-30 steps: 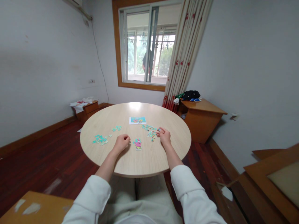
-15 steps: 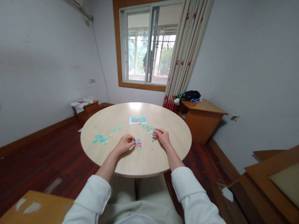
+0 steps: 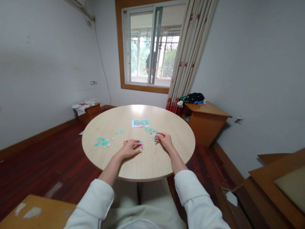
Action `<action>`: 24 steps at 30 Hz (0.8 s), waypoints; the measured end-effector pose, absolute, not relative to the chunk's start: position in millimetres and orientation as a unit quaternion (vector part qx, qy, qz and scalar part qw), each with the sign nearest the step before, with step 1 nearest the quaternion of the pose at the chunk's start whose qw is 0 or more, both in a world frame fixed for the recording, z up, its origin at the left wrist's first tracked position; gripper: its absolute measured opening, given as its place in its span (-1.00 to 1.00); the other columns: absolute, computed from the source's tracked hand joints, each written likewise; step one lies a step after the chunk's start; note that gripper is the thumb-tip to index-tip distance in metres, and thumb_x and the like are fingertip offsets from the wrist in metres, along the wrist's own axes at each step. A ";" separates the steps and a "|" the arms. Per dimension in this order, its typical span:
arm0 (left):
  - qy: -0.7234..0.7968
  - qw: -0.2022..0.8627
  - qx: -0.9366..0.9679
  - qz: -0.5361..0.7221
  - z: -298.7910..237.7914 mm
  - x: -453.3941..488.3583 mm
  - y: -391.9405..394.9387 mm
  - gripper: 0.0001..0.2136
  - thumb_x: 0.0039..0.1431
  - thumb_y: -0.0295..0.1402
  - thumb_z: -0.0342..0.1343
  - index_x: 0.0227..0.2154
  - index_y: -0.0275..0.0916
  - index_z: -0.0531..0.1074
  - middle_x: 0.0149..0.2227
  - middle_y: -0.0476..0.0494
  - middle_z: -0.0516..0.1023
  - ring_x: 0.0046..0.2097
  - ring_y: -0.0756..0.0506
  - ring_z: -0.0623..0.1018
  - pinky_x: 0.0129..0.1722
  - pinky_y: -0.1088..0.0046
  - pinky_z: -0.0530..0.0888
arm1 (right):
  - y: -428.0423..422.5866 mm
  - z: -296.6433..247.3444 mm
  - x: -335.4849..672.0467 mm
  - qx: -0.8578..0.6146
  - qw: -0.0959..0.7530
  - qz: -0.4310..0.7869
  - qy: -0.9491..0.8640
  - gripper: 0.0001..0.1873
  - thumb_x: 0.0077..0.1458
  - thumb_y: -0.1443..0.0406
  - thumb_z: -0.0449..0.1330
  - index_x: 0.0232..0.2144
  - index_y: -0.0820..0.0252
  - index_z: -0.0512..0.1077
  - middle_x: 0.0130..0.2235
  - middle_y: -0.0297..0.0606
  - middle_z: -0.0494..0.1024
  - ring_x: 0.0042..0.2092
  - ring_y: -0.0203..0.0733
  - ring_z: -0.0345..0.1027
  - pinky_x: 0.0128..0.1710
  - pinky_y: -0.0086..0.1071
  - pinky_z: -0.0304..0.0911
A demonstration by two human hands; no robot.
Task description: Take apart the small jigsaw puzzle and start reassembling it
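My left hand (image 3: 130,148) lies on the round wooden table (image 3: 133,165), its fingers resting on a small joined pink puzzle cluster (image 3: 141,146) and partly covering it. To the right, my right hand (image 3: 164,140) has its fingers pinched at the edge of a scatter of loose puzzle pieces (image 3: 151,131); a small piece seems held at the fingertips. More turquoise pieces (image 3: 103,142) lie to the left, with a smaller group (image 3: 118,130) behind them. A printed reference picture (image 3: 140,122) lies flat further back on the table.
A wooden side cabinet (image 3: 205,124) with dark clothes on it stands at the right by the curtain. A low box with papers (image 3: 87,109) sits against the left wall. Wooden furniture edges (image 3: 276,178) frame the near right and near left.
My left hand slid right onto the pink puzzle cluster and now covers part of it. My right hand drew a little left and nearer, its fingers pinched together.
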State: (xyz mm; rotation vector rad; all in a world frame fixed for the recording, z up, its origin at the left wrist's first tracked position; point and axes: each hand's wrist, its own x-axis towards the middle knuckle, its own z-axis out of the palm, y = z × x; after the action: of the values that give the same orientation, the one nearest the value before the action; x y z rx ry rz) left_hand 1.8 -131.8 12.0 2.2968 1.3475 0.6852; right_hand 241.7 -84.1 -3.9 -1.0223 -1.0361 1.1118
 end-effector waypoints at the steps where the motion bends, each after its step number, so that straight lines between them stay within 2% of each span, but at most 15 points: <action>1: 0.489 0.193 0.814 0.246 12.0 1.9 -131.2 -0.66 -0.03 -0.24 0.19 -0.13 -0.14 0.53 0.07 -0.25 0.45 0.13 -0.26 0.36 0.16 0.07 0.09 | -83.1 -4.4 242.0 -0.443 0.616 0.480 -0.441 -0.81 -0.12 0.43 0.25 -0.35 0.35 0.43 -0.55 -0.26 0.56 -0.51 -0.26 0.47 -0.57 -0.49 0.42; 6: 0.524 0.190 0.789 0.259 8.4 1.6 -127.0 -0.71 0.05 -0.29 0.12 -0.14 -0.17 0.52 0.08 -0.31 0.43 0.13 -0.25 0.37 0.15 0.01 0.07 | -78.8 -6.5 244.6 -0.442 0.640 0.473 -0.413 -0.73 -0.10 0.43 0.24 -0.26 0.36 0.40 -0.53 -0.24 0.57 -0.52 -0.25 0.47 -0.59 -0.48 0.41; 13: 0.549 0.174 0.774 0.263 2.0 0.2 -121.4 -0.76 0.08 -0.34 0.08 -0.18 -0.14 0.53 0.08 -0.27 0.43 0.16 -0.26 0.34 0.17 -0.07 -0.02 | -76.2 -7.3 246.9 -0.440 0.648 0.471 -0.404 -0.83 -0.12 0.38 0.27 -0.38 0.32 0.42 -0.53 -0.23 0.57 -0.53 -0.26 0.46 -0.61 -0.48 0.40; 24: 0.543 0.167 0.775 0.278 0.8 0.2 -121.3 -0.80 0.07 -0.34 0.08 -0.24 -0.13 0.54 -0.02 -0.19 0.53 0.11 -0.22 0.39 0.20 -0.06 -0.05 | -75.9 -8.1 247.7 -0.431 0.658 0.467 -0.404 -0.82 -0.14 0.38 0.30 -0.40 0.32 0.43 -0.54 -0.24 0.57 -0.50 -0.24 0.49 -0.57 -0.48 0.43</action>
State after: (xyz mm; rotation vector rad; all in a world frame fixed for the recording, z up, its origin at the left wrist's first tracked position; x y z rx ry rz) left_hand 0.2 -121.3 0.8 2.2050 1.5448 0.7919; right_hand 247.7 -75.9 -8.1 -0.9756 -0.9146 1.0587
